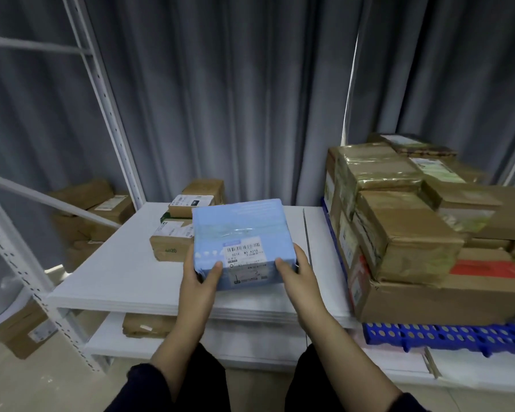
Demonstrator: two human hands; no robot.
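Two hands clamp a blue parcel (241,242) over the white shelf (116,281): the left hand (198,281) pinches its near-left corner, the right hand (298,278) its near-right edge. Taped brown cartons (399,233) are stacked right of the right fingers (283,266).

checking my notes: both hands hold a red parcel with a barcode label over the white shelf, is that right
Not red: the parcel is light blue. The head view shows the left hand and the right hand holding it, barcode label on top, over the white shelf.
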